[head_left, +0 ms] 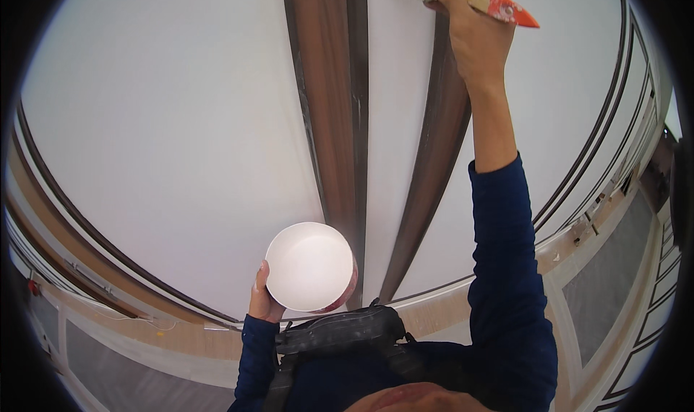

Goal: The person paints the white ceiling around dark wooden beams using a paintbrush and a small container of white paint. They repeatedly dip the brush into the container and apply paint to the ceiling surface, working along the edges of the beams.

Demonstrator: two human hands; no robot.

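My right hand [483, 40] is raised high at the top, its fingers closed around a paintbrush [512, 10]. The brush has a pale wooden handle with an orange end, and its bristle end is partly cut off by the upper edge. Low in front of my body, my left hand [266, 296] grips the side of a round white bowl [309, 266] with a reddish pattern outside. The bowl's inside is all white; whether that is paint or the bare bowl I cannot tell. Its far fingers are hidden beneath.
A white wall [166, 123] rises before me, crossed by a brown wooden strip [325, 87] and a second brown strip [441, 130], both dark-edged. A black bag [343, 330] hangs at my chest. Below lies a floor with grey panels [137, 372] and pale borders.
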